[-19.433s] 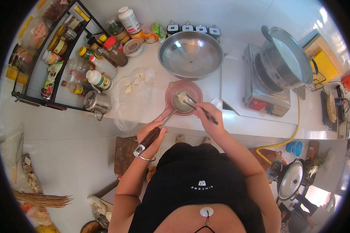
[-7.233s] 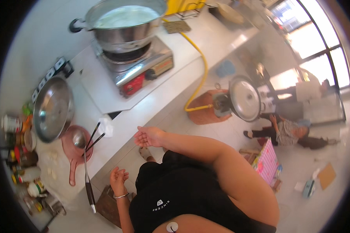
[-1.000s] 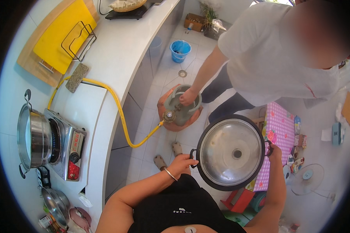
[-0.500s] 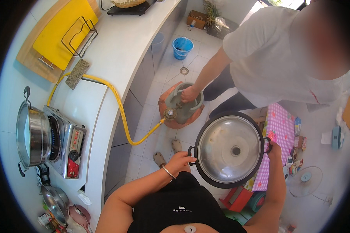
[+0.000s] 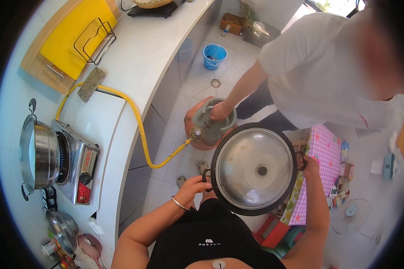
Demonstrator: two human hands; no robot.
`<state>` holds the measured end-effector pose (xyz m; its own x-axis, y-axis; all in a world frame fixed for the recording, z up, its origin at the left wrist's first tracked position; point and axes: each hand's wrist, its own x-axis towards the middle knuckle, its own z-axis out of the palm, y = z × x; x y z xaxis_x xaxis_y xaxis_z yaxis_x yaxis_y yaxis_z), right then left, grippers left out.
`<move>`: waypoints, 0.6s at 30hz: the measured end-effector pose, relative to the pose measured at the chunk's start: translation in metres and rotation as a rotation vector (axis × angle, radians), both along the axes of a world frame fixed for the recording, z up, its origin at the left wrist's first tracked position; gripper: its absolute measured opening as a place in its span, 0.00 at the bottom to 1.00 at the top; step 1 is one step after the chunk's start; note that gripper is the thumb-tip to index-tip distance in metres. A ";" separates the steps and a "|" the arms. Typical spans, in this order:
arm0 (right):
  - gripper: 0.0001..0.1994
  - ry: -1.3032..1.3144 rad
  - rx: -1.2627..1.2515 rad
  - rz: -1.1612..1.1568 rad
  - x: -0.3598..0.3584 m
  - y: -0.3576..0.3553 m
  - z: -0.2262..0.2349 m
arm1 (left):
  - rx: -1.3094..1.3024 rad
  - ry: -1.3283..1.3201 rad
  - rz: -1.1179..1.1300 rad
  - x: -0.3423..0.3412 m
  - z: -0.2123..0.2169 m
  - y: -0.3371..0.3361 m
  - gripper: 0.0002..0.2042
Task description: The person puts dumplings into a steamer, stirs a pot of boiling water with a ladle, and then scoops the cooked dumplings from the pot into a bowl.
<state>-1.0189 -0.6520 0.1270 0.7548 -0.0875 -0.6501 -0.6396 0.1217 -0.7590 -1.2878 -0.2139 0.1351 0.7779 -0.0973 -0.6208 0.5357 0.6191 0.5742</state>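
Observation:
In front of my body I carry a wide black pan (image 5: pixel 217 190) by its two side handles. A silvery metal lid (image 5: pixel 242 172) with a dark round knob covers it, so its contents are hidden. My left hand (image 5: pixel 193 190) is closed round the left handle, a bracelet on that wrist. On the opposite side my right hand (image 5: pixel 310 167) grips the other handle. Beyond the pan, a person in a light shirt (image 5: pixel 309 67) bends with one hand on the top of a gas cylinder (image 5: pixel 215 130). A yellow hose (image 5: pixel 141 130) runs from its regulator (image 5: pixel 196 133) to the counter.
Along the left, a white counter (image 5: pixel 134 58) bears a gas stove (image 5: pixel 78 161) with a steel pot (image 5: pixel 42 154), and a yellow cutting board (image 5: pixel 76 38). A blue bucket (image 5: pixel 214 56) stands on the floor. At right is a table with a pink checked cloth (image 5: pixel 321 179).
The lidded pan has shifted a little left, and both my hands have moved with it. The other person leans slightly further over, the hand still at the cylinder.

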 end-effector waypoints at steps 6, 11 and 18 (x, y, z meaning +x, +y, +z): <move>0.02 0.044 0.009 -0.007 0.023 0.017 -0.029 | -0.025 0.010 0.076 -0.021 -0.003 0.017 0.09; 0.04 -0.011 -0.034 0.119 0.026 0.077 -0.018 | 0.042 0.088 0.180 -0.039 0.005 0.032 0.14; 0.08 0.004 0.020 0.263 0.030 0.154 -0.028 | 0.147 0.172 0.370 -0.064 0.006 0.057 0.13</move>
